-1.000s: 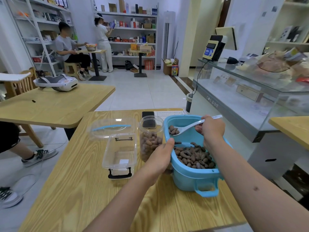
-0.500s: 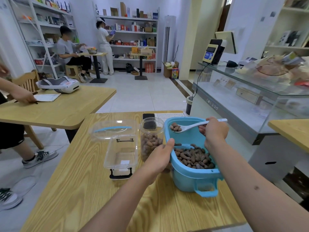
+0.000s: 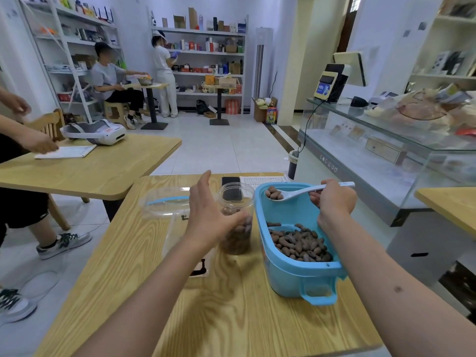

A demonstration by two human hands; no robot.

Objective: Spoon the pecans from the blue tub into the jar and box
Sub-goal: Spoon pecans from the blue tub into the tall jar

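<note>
Carrying a loaded white spoon (image 3: 280, 194) over the blue tub (image 3: 296, 274), the right hand (image 3: 333, 197) grips its handle while the left hand (image 3: 208, 215), fingers spread beside the half-full jar (image 3: 235, 202), holds nothing; next, I judge, comes tipping the pecans (image 3: 273, 193) toward nine o'clock into that jar.

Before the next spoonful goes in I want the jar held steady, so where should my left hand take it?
Grip the jar round its lower wall from the left side, probably. It stands upright with an open mouth that must stay free, the blue tub crowds its right side, and the open left hand is already beside it. The right hand holds the loaded spoon.
</note>
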